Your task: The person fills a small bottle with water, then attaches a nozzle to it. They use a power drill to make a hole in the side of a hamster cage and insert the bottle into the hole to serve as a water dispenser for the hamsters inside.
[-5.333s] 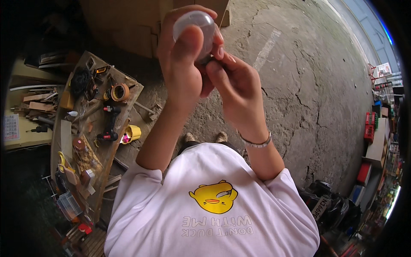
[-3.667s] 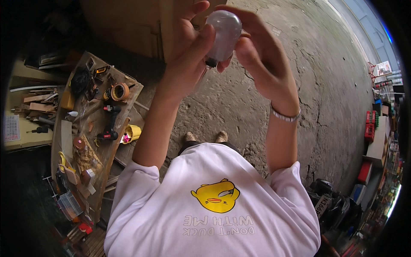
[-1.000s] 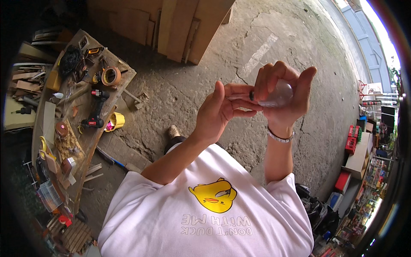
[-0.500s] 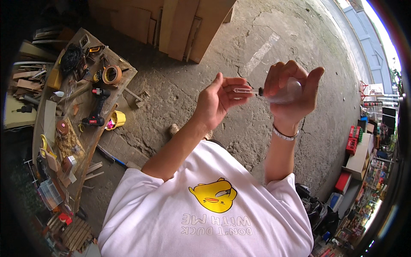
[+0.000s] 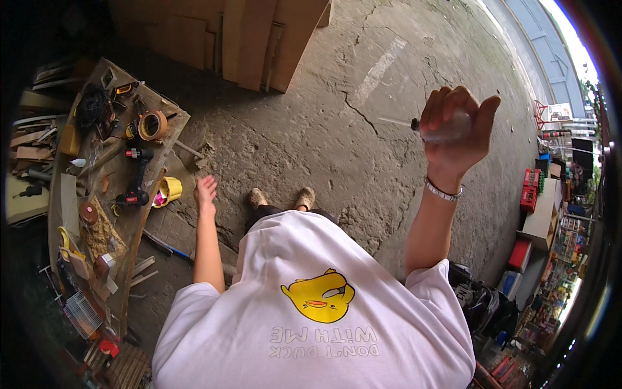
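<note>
left hand (image 5: 206, 190) dropped off bulb, open, empty, right hand (image 5: 457, 126) raised, gripping clear bulb (image 5: 447, 129)

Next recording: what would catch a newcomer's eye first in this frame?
The raised right hand at upper right, gripping a clear rounded bulb-like object with a thin pin sticking out toward the left. Below it, the white shirt with a yellow duck print fills the bottom centre. The open left hand hangs beside the cluttered wooden workbench on the left, where a black power drill lies.
</note>
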Motion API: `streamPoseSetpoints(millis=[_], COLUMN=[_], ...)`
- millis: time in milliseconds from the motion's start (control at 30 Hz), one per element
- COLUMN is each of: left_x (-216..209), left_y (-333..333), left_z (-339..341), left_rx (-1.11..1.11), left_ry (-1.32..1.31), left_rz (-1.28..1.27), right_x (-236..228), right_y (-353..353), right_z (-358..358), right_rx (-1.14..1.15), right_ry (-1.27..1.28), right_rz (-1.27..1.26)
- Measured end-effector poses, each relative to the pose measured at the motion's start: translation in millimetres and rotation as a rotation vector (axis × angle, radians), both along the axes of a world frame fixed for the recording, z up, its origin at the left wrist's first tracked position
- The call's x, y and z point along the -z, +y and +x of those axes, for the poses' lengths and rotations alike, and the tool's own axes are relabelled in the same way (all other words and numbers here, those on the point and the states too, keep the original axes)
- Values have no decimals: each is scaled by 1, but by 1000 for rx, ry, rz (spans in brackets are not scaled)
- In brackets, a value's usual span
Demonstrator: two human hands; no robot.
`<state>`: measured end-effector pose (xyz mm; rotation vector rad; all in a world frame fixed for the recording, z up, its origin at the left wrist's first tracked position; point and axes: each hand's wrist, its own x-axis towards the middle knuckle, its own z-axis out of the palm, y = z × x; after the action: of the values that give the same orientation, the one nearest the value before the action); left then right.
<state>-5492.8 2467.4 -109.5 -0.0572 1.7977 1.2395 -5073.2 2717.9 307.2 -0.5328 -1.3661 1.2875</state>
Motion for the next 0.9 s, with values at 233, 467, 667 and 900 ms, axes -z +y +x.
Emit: streamPoseSetpoints(millis=[233, 467, 667, 900], left_x=[33, 49, 52, 58], left_y=[-72, -88, -78, -66], left_z=[-16, 2, 11, 13], left_rx=[-122, -63, 71, 235], left_ry=[-83, -125, -122, -103], left_rz=[-172, -233, -213, -192], right_x=[-2, 2, 0, -8], right_y=[6, 12, 17, 12], right_z=[3, 9, 19, 34], right_rx=[-7, -63, 46, 70], right_ry=[44, 48, 189, 28], right_rz=[0, 6, -91, -71])
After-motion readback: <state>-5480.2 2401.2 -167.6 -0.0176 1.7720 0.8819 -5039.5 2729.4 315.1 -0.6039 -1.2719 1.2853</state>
